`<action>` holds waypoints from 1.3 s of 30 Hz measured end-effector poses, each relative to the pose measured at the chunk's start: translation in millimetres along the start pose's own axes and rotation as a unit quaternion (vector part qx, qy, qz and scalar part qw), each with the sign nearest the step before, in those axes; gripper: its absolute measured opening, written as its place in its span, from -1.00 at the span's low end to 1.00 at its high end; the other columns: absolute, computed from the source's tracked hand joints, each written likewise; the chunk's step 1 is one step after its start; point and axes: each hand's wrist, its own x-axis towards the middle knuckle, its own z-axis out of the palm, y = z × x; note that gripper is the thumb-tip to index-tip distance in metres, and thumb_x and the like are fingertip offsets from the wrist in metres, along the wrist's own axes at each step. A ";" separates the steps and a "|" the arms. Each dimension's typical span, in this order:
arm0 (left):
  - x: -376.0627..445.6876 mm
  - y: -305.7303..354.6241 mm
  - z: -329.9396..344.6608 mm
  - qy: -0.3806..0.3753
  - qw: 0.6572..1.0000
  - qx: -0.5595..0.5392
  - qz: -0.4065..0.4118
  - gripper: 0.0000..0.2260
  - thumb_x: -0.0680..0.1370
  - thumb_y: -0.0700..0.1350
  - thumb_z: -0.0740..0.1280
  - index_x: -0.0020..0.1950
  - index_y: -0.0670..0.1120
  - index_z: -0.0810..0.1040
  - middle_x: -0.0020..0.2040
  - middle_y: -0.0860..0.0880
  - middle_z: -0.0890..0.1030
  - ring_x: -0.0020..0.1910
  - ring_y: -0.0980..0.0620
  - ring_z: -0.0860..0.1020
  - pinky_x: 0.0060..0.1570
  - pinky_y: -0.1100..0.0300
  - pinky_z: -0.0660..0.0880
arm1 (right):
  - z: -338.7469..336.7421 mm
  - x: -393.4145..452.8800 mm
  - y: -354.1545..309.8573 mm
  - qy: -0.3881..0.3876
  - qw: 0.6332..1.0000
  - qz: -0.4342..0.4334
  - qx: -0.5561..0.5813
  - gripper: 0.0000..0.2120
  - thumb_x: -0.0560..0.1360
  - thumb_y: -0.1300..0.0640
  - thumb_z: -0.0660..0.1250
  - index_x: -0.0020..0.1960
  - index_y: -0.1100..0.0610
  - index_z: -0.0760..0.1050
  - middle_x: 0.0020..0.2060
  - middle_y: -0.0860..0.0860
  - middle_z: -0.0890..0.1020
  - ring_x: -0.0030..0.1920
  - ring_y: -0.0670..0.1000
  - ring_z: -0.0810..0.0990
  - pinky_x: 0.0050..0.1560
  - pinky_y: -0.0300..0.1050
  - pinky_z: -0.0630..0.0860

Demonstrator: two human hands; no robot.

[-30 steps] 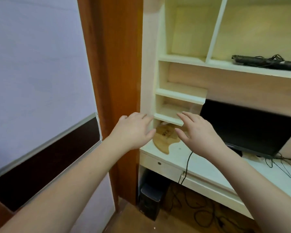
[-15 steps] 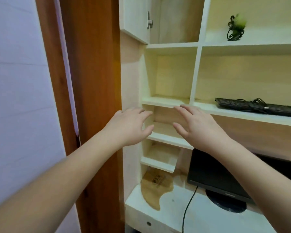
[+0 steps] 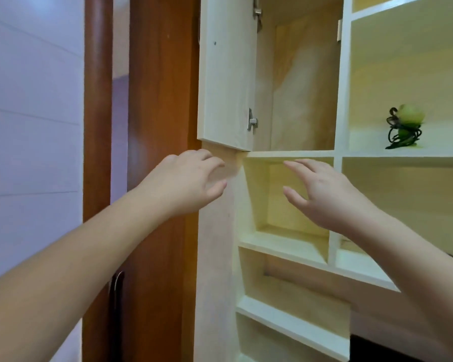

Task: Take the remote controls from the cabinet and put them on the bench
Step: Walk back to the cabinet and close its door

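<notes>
Both hands were raised empty with fingers spread: the left hand [image 3: 186, 182] just under the bottom edge of the open cabinet door [image 3: 226, 74], the right hand [image 3: 324, 194] before the cubby below, probably poised to reach up into the cabinet [image 3: 298, 82]. No remote controls showed in its visible interior. Farther right, a green object with a black cord [image 3: 404, 129] sat on an open shelf.
</notes>
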 end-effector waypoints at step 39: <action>109.8 -21.3 52.4 0.160 0.901 -0.387 0.111 -0.57 0.66 0.11 -0.04 0.54 0.13 0.15 0.49 0.24 0.21 0.43 0.35 0.11 0.42 0.37 0.06 | -43.7 181.5 -10.5 0.327 0.911 -0.183 -0.176 -0.58 0.52 0.40 0.09 0.30 0.15 0.47 0.42 0.01 0.40 0.51 0.08 0.20 0.34 0.04 0.33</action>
